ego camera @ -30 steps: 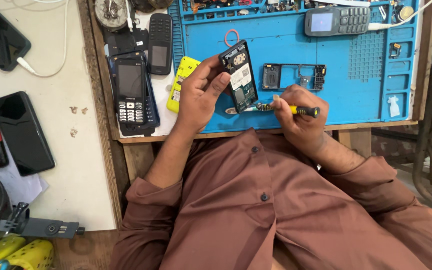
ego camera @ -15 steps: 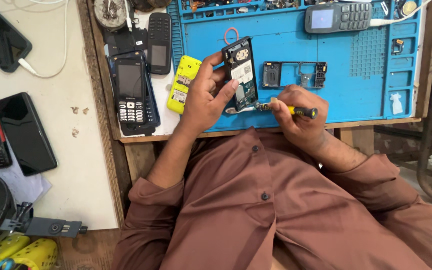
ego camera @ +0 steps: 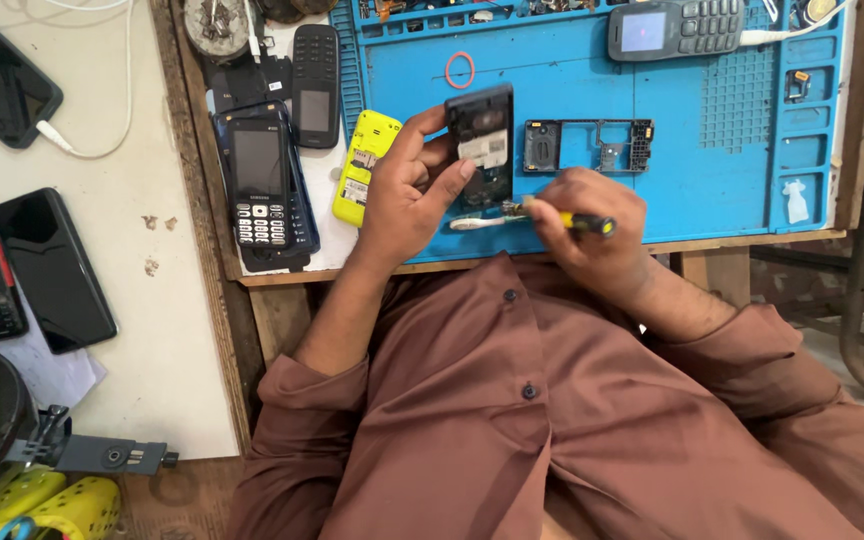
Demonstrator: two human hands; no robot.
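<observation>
Both hands work at the near edge of the blue repair mat (ego camera: pixel 712 120), which covers most of the wooden worktop (ego camera: pixel 192 180). Left hand (ego camera: pixel 404 190) is closed around an opened black phone body (ego camera: pixel 482 145), thumb on one long edge and fingers on the other, holding it tilted just above the mat. Right hand (ego camera: pixel 587 225) is curled shut on a yellow-handled screwdriver (ego camera: pixel 580 222), its tip pointing toward the lower end of the phone body.

Handling: the phone body appears light and rigid, but its exposed inner parts are probably fragile; grip it by the side edges, as shown. The screwdriver is thin and likely to roll if set down.

A black inner frame (ego camera: pixel 589 146) lies on the mat just beside the phone body. A yellow phone (ego camera: pixel 364 165) and a dark keypad phone (ego camera: pixel 260 185) lie left of the hand. A white tool (ego camera: pixel 474 222) rests below the phone body.

Not determinable: the screwdriver tip contact, hidden by the fingers; small parts in the mat's top trays, cut off.
</observation>
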